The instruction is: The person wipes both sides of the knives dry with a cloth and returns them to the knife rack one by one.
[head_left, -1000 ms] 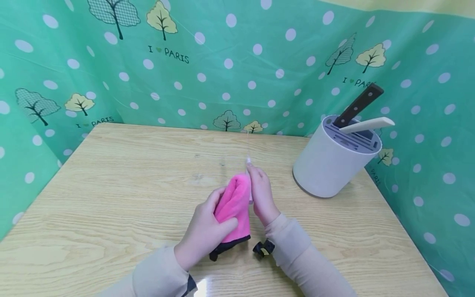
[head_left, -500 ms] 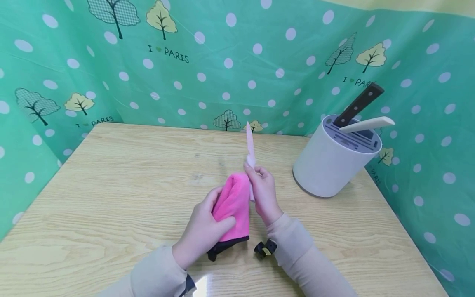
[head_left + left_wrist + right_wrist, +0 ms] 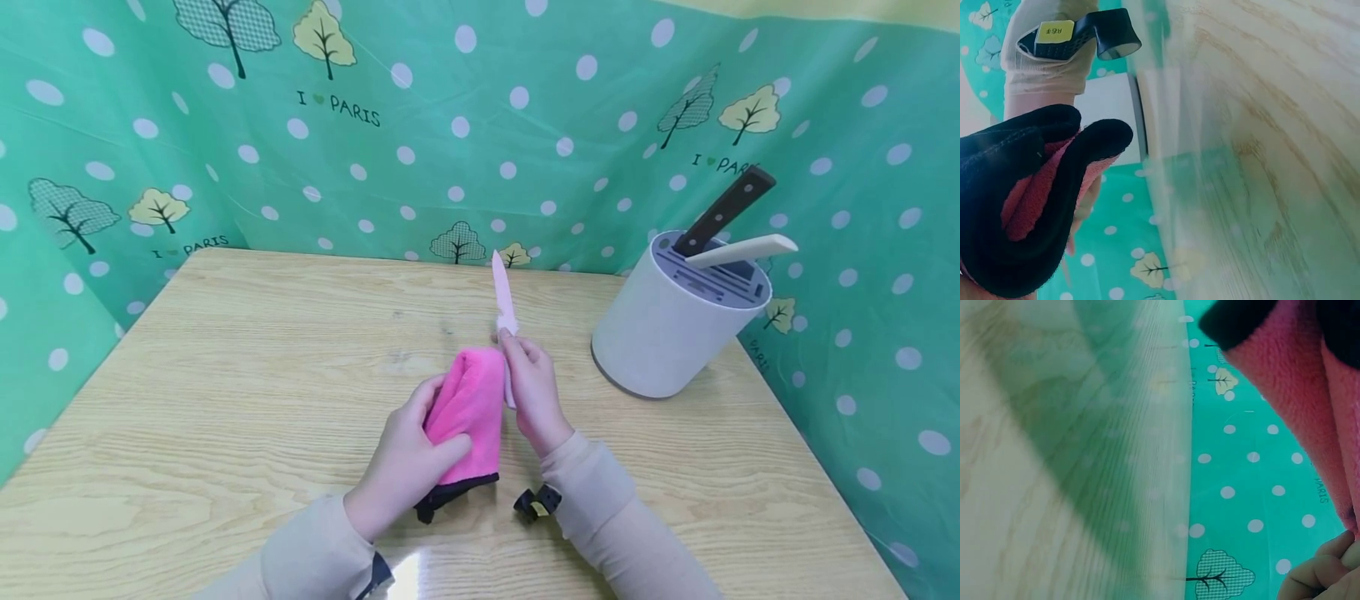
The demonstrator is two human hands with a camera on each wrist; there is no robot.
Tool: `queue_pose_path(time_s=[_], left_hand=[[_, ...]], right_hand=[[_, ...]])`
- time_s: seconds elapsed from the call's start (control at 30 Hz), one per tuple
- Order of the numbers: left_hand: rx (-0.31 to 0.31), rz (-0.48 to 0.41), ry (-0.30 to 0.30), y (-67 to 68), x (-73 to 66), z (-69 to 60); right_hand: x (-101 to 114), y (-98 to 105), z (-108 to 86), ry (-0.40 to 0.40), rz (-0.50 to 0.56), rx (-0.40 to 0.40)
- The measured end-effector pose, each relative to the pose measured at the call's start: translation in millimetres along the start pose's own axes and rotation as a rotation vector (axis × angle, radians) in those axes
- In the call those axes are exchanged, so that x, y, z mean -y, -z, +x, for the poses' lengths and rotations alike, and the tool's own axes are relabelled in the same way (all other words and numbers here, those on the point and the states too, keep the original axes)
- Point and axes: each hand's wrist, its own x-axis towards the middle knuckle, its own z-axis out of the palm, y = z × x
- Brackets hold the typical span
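My left hand (image 3: 405, 467) holds a folded pink cloth (image 3: 474, 412) with black edging, its thumb lying across the front. The folds and dark edge of this cloth (image 3: 1054, 181) fill the left side of the left wrist view. Just right of it, my right hand (image 3: 534, 390) grips a knife (image 3: 503, 287) by its pale handle. The light pinkish blade points up and away from me, its flat side showing. The handle is close beside the cloth; I cannot tell whether they touch. In the right wrist view, curled fingers (image 3: 1319, 569) appear at the lower right corner.
A white knife block (image 3: 652, 333) stands at the right of the wooden table (image 3: 262, 375). A dark-handled knife (image 3: 727, 208) and a white-handled one (image 3: 742, 250) stick out of its slots. Behind hangs a green dotted curtain (image 3: 337, 175).
The knife has turned from edge-on to showing its flat side, and the right fingers have curled more round the handle. The cloth and left hand have shifted slightly left.
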Motion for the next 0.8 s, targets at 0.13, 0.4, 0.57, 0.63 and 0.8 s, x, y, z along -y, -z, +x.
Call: queue_pose_path(time_s=[0.13,0.4,0.57,0.63,0.8], left_hand=[[-0.008,0.0,0.003,2.0,1.4,2.1],[-0.017,0.044,-0.021,8.5,3.3,10.6],[-0.03,0.082,-0.024,14.9,0.9,18.1],[-0.035,0.098,-0.018,17.3,-0.1,21.4],[-0.041,0.118,-0.012,22.0,0.2,30.4]], right_hand=[[0.7,0.3,-0.8,-0.024,0.025,-0.017],[1.9,0.2,-3.9,0.015,0.087,0.052],[2.0,0.4,-6.3,0.027,0.09,0.105],[2.0,0.5,-7.2,0.027,0.087,0.119],[2.3,-1.1,-9.5,0.023,0.084,0.134]])
